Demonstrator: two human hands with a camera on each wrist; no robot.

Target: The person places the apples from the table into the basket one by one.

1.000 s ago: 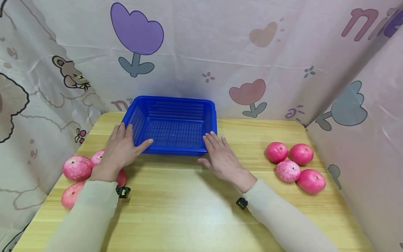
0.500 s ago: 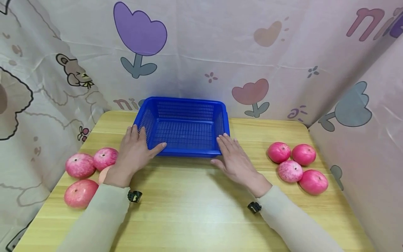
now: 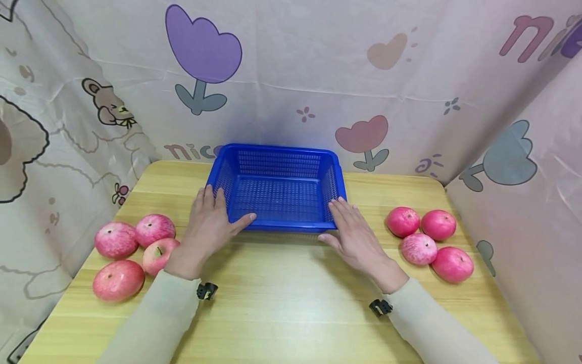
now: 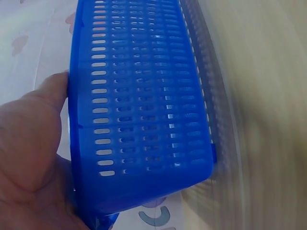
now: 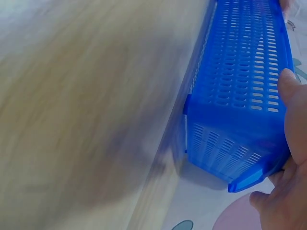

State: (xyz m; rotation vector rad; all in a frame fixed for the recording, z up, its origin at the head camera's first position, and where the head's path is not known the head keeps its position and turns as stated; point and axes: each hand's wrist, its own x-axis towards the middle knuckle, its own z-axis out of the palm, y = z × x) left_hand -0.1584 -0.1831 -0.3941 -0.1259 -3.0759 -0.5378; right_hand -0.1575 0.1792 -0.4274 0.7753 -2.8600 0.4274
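A blue plastic basket [image 3: 278,225] with slotted walls stands at the back of the table, nothing in it. My left hand [image 3: 210,227] lies at its front left corner, fingers straight over the left rim, thumb along the front rim. At the front right corner, my right hand [image 3: 359,242] rests straight fingers on the right rim, its thumb lower by the front wall. The left wrist view has the left thumb [image 4: 53,88] against the rim of the basket [image 4: 139,96]. In the right wrist view, the right thumb [image 5: 288,84] touches the basket's [image 5: 240,86] rim.
Several pink-red apples [image 3: 119,280] sit together on the left of the wooden table [image 3: 282,303], close to my left wrist. Another group of several pink apples [image 3: 419,248] lies on the right. A printed curtain [image 3: 282,65] hangs behind and along both sides.
The basket has slid to the right and slightly toward me, both hands moving along with it at its corners. The left apples, partly covered by my left arm before, now show more fully.
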